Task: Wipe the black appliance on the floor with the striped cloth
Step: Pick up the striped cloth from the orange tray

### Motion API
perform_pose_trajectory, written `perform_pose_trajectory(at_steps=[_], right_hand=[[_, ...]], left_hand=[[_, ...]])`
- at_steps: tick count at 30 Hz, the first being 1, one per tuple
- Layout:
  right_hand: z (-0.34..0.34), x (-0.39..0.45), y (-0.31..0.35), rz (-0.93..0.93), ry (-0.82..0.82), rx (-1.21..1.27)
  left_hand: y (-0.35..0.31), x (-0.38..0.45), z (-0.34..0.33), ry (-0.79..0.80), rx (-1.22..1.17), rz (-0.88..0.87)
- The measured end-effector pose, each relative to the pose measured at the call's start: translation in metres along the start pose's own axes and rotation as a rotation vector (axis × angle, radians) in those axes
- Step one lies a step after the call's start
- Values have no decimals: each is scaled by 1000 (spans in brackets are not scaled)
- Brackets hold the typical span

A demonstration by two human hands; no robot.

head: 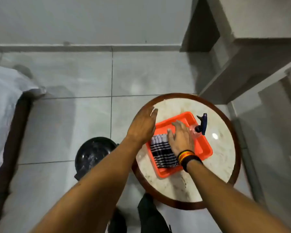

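A folded black-and-white striped cloth point(161, 153) lies in an orange tray point(202, 147) on a round marble-topped table point(215, 169). My right hand point(181, 137) hovers flat over the cloth's far end with fingers spread, holding nothing. Above the tray's left edge my left hand point(144, 125) is open, palm down and empty. The black appliance point(92, 153), round and glossy, sits on the floor left of the table, partly hidden by my left forearm.
A clear spray bottle with a dark blue trigger point(202, 124) lies at the tray's far right side. A bed with white sheet and dark frame point(5, 105) fills the left. Grey steps point(252, 52) rise at the right. My dark trouser leg point(149, 214) shows below.
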State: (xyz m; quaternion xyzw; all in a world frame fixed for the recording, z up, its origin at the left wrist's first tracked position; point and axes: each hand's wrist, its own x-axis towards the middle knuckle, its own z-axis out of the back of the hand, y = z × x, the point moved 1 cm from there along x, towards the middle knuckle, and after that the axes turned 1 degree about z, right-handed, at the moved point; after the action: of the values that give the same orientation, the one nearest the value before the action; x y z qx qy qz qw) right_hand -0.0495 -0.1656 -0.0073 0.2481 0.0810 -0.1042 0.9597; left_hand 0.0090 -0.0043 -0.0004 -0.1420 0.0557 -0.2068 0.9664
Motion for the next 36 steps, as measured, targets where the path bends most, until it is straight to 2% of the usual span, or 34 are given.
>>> perform_pose_trajectory(at_steps=[5, 9, 15, 20, 25, 29, 33, 36], right_hand=[[-63, -16, -68, -239, 122, -1], [-92, -12, -81, -322, 198, -30], [-118, -7, -82, -337, 73, 40], [-102, -4, -75, -363, 8, 236], [-65, 1, -36, -222, -197, 275], [-51, 6, 40, -22, -306, 282], [-73, 7, 112, 92, -262, 306], [-124, -4, 156, 186, -162, 259]], left_hand=[[-22, 8, -91, 232, -11, 50], [-31, 7, -133, 342, 34, 142], [-24, 5, -156, 304, 66, 187], [-16, 10, -143, 331, -115, 240], [-2, 5, -91, 157, -338, 286], [40, -20, -34, -64, -461, 385], [92, -68, 0, -185, -529, 564], [138, -128, -8, -191, -587, 733]])
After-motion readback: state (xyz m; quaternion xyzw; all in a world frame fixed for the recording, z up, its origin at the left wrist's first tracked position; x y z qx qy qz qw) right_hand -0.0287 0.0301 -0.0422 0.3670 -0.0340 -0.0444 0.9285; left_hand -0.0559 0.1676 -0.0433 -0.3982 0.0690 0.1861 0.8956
